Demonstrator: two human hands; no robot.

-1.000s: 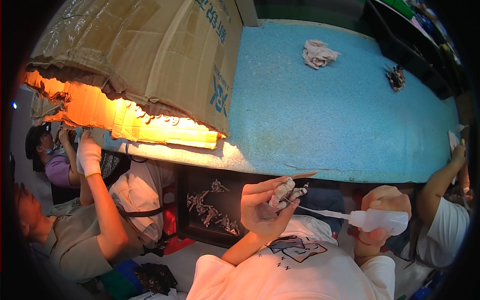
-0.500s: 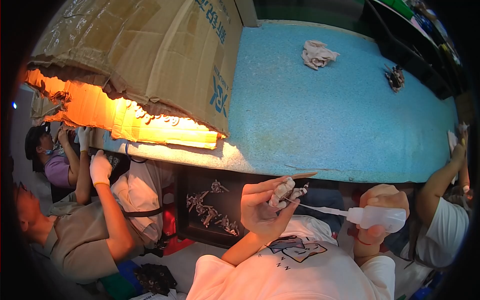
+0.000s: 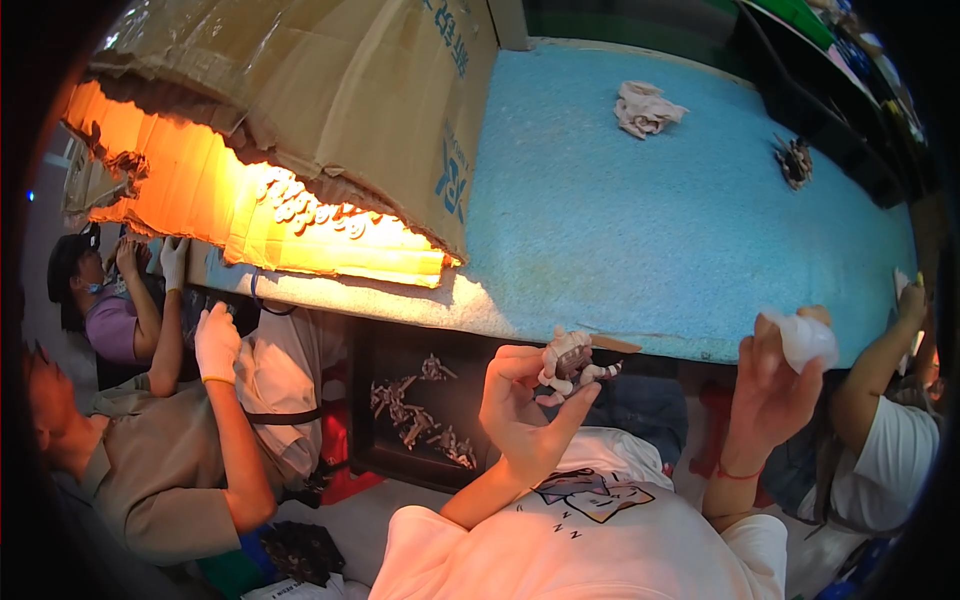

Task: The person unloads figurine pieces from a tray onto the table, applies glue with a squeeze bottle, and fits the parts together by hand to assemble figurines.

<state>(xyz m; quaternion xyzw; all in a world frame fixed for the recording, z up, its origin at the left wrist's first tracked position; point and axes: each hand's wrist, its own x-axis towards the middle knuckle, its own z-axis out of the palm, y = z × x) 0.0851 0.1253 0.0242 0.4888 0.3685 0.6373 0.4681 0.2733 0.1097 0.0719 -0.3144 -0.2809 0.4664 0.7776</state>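
Note:
My left hand (image 3: 525,415) is closed on a small pale-and-brown figurine (image 3: 568,360), pinched between thumb and fingers near the table's front edge. A tan pointed strip (image 3: 615,343) shows just past the figurine; whether it belongs to it I cannot tell. Off to the right, my right hand (image 3: 772,400) grips a white plastic squeeze bottle (image 3: 806,342), raised and apart from the figurine. The bottle's nozzle is not visible. Below the table edge, left of my left hand, several similar small figures (image 3: 420,412) lie in a black tray (image 3: 362,450).
On the blue tabletop (image 3: 590,230) are a crumpled cloth (image 3: 648,108) and a dark small clump (image 3: 793,162). A cardboard box (image 3: 330,110), torn open and lit orange inside, holds several small pale pieces (image 3: 310,208). People sit close on both sides; one wears a white glove (image 3: 216,345).
My right hand has lifted the bottle up and turned it, taking its nozzle away from the figurine. My left hand has turned the figurine slightly and keeps hold of it.

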